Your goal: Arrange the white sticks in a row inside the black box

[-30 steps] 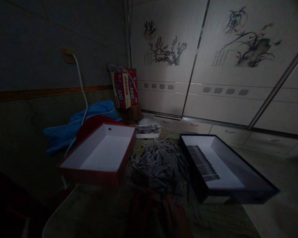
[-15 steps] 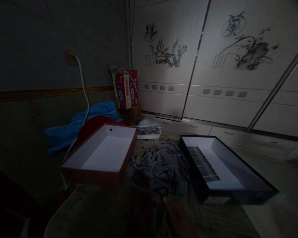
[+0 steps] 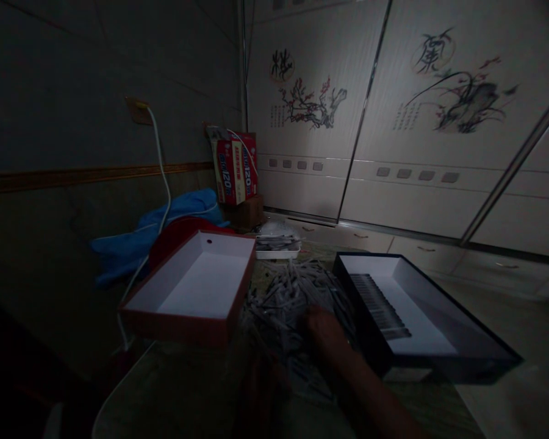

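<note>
A loose pile of thin grey and dark stick-like pieces [image 3: 281, 299] spreads over the table between two boxes. My right hand [image 3: 324, 332] reaches over the pile's right side, its fingers bent down and pressed together among the pieces; what they grip is hidden. Low in front of the pile, my left hand [image 3: 265, 381] is very dark and blurred, and its fingers cannot be made out. To the right, a dark-rimmed box [image 3: 439, 305] with a white inside has a neat row of slim dark-tipped sticks [image 3: 382, 305] along its left side.
A red-brown box [image 3: 196, 277] with a white inside stands on the left. Behind the pile is a white tray [image 3: 278, 255] of similar pieces. Blue cloth [image 3: 165, 222], a white cable [image 3: 162, 171] and a red carton [image 3: 235, 167] are near the wall.
My right hand has moved away from my left, forward and up onto the pile. My left hand stays low in front. The view has shifted slightly.
</note>
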Action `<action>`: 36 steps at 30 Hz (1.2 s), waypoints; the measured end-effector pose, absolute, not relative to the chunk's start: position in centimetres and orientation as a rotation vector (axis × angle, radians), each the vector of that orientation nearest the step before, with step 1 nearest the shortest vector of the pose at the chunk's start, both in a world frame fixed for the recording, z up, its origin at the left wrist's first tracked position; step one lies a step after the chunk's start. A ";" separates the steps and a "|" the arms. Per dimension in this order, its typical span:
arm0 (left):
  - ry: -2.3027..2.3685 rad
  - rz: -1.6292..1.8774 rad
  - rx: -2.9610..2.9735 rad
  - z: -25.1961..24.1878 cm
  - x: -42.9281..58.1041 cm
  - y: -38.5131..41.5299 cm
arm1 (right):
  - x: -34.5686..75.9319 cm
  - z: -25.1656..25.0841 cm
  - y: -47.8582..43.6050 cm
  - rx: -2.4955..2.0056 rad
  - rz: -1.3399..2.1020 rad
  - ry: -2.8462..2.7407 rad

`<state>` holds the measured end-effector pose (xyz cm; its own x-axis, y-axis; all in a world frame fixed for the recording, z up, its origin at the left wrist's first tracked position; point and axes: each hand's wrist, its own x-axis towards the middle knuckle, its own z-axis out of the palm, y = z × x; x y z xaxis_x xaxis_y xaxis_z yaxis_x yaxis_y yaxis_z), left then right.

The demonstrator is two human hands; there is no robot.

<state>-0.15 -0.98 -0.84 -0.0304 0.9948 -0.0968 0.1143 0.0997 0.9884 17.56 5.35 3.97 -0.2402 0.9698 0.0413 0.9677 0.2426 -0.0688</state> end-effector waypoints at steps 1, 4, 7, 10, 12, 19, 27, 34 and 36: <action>1.328 1.102 1.217 -1.0 -0.1 -0.9 | 17.5 3.9 5.7 -1.879 0.033 -2.431; 1.264 1.150 1.251 -1.2 0.3 -0.7 | 17.4 4.0 6.3 -1.864 0.033 -2.471; 1.302 1.174 1.223 -1.2 0.6 -0.7 | 17.5 3.9 6.7 -1.884 0.080 -2.473; 1.302 1.125 1.196 -1.3 0.6 -0.9 | 17.6 3.6 6.7 -1.897 0.150 -2.426; 1.310 1.067 1.198 -1.4 0.5 -1.1 | 17.7 3.4 6.7 -1.880 0.209 -2.372; 1.548 1.130 1.246 -2.1 0.5 -1.4 | 19.7 2.8 5.6 -1.636 0.451 -1.977; 1.462 1.246 1.512 -3.6 1.4 -1.5 | 20.1 1.8 0.9 -1.293 0.844 -1.368; 1.436 1.172 1.648 -4.9 1.0 -1.0 | 19.8 1.3 -1.5 -0.949 1.161 -0.831; 1.412 1.164 1.629 -4.3 0.9 -1.0 | 20.0 1.4 -1.8 -1.003 1.106 -0.869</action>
